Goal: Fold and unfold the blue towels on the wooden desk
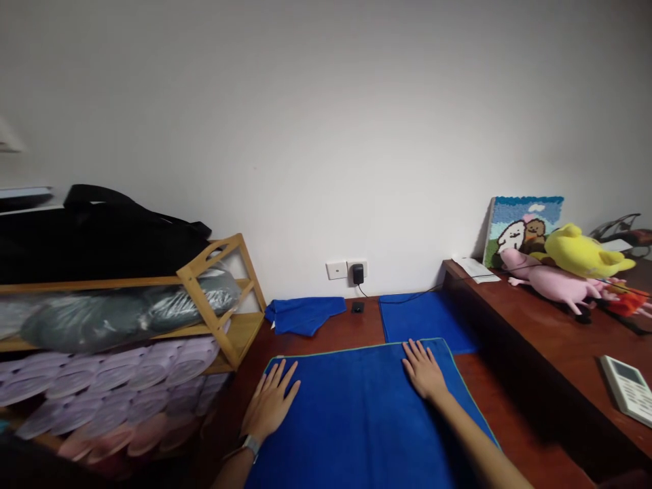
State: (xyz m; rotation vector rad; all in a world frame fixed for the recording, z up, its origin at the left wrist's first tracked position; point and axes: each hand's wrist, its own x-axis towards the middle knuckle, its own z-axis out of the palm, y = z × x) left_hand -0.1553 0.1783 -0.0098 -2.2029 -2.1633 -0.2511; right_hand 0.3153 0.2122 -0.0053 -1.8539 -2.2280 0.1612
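Observation:
A large blue cloth with a thin green edge lies spread on the reddish-brown wooden desk. My left hand rests on its left side, fingers apart, a watch on the wrist. Near the cloth's far right corner, my right hand lies flat with its fingers spread. Neither hand grips anything. Behind the cloth, a crumpled blue cloth lies at the left by the wall, and a flat blue cloth lies at the right, partly beneath the large one's edge.
A wooden rack on the left holds a black bag, plastic-wrapped bundles and purple slippers. A charger is plugged into the wall. The raised surface at right bears plush toys, a calculator and a dog picture.

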